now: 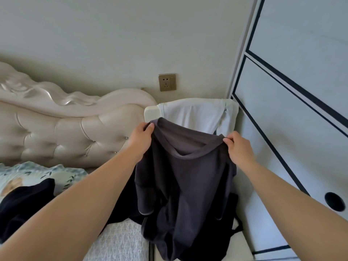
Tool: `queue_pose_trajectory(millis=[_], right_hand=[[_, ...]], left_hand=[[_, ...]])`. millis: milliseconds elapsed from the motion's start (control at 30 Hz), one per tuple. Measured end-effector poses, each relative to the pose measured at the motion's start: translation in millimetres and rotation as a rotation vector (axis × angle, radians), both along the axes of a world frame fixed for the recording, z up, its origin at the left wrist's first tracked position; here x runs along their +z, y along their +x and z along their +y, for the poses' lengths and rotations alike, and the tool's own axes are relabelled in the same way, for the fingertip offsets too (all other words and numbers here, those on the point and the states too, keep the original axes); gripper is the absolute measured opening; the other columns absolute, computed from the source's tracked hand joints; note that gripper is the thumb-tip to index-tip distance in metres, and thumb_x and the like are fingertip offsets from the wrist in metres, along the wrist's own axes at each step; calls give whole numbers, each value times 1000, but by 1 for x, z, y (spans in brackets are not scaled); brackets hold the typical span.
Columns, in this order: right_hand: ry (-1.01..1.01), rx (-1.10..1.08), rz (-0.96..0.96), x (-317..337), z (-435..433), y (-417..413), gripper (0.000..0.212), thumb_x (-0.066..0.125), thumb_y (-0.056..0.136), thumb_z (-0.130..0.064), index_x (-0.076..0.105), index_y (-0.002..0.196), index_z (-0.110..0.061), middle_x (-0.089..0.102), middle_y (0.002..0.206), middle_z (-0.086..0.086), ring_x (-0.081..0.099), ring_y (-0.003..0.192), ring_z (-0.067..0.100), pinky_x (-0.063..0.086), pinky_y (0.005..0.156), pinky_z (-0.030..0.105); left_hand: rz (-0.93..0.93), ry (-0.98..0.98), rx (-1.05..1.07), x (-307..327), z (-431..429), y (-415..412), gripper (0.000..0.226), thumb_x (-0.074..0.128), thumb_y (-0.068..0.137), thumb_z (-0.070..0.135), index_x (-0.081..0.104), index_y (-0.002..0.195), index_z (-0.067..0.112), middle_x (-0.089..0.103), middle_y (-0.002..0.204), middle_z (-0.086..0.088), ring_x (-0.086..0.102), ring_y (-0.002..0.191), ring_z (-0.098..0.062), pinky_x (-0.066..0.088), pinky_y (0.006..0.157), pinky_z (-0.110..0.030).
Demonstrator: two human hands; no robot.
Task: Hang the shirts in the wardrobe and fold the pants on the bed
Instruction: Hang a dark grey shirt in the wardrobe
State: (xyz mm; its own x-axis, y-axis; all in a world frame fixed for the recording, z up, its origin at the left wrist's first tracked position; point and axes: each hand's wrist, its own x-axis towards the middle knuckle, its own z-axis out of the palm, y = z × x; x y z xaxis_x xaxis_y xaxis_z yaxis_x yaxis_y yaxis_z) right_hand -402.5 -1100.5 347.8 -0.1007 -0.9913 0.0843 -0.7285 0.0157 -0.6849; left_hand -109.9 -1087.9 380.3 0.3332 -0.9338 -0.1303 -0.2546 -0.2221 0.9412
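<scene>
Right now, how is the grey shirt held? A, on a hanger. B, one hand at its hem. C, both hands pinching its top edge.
C: the left hand and the right hand each pinch the top edge of the grey shirt, either side of its neck opening.

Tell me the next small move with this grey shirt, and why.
Probably turn right and free one hand to slide the wardrobe door open: the left hand and right hand both pinch the grey shirt by its shoulders, and the door looks shut.
</scene>
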Motion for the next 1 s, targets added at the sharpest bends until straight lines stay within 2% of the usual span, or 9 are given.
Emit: queue_pose_trajectory(millis=[133, 267, 367, 467, 567, 667, 767, 900, 1000], right_hand=[[-42, -106, -76, 7, -4, 5, 13, 53, 94, -23, 56, 82, -19, 55, 75, -9, 49, 74, 14, 34, 67, 25], [-69, -210, -327, 15, -11, 17, 9, 53, 94, -21, 58, 87, -18, 56, 93, -3, 50, 80, 12, 35, 74, 24], [29, -193, -353, 13, -13, 22, 11, 45, 98, -23, 53, 94, -17, 54, 94, -1, 49, 85, 16, 36, 75, 28], [122, -123, -405, 12, -11, 29, 21, 37, 100, -27, 52, 94, -14, 51, 87, -1, 47, 78, 15, 35, 62, 28], [137, 21, -483, 14, -6, 34, 20, 45, 95, -41, 53, 88, -24, 54, 89, -7, 50, 81, 8, 36, 64, 20], [33, 245, -133, 19, 4, 32, 30, 63, 80, -51, 48, 94, -29, 51, 88, -15, 50, 80, 1, 35, 63, 18], [-225, 360, 278, 14, 9, 27, 29, 59, 89, -36, 47, 95, -10, 44, 83, -8, 53, 68, 22, 32, 56, 29], [-383, 378, 331, 10, 15, 27, 20, 54, 94, -13, 56, 85, 5, 49, 78, 11, 48, 59, 30, 29, 56, 33], [-305, 247, 304, 11, 11, 22, 23, 44, 97, -8, 63, 97, 4, 58, 96, 13, 55, 84, 30, 38, 66, 32]], left_hand=[[-266, -17, -48, -10, 6, 21, 12, 51, 95, 35, 58, 87, 28, 61, 84, 5, 55, 80, -15, 40, 63, -25], [-372, 24, -208, -16, 11, 34, 14, 59, 91, 32, 65, 104, 32, 63, 97, 11, 55, 93, -11, 42, 80, -26], [-480, 46, -272, -15, 14, 33, 10, 60, 90, 33, 62, 82, 37, 63, 85, 14, 56, 84, -8, 40, 68, -23], [-399, -17, -117, -9, 12, 29, 19, 51, 94, 32, 52, 76, 32, 58, 77, 8, 53, 74, -8, 35, 58, -25], [-305, -54, 40, -4, 10, 29, 13, 46, 96, 32, 52, 86, 27, 57, 79, 5, 53, 72, -10, 34, 55, -26], [-287, -85, 136, -4, 8, 33, 10, 44, 97, 30, 51, 91, 25, 56, 78, 6, 52, 70, -9, 32, 54, -25], [-285, -79, 150, -5, 8, 34, 9, 43, 97, 29, 52, 93, 26, 56, 81, 8, 51, 72, -7, 32, 55, -24], [-285, -74, 160, -3, 10, 35, 10, 43, 97, 29, 52, 96, 25, 57, 82, 7, 51, 73, -8, 32, 55, -26], [-310, -82, 164, 0, 14, 38, 10, 41, 98, 30, 49, 96, 24, 57, 81, 4, 53, 73, -12, 33, 54, -28]])
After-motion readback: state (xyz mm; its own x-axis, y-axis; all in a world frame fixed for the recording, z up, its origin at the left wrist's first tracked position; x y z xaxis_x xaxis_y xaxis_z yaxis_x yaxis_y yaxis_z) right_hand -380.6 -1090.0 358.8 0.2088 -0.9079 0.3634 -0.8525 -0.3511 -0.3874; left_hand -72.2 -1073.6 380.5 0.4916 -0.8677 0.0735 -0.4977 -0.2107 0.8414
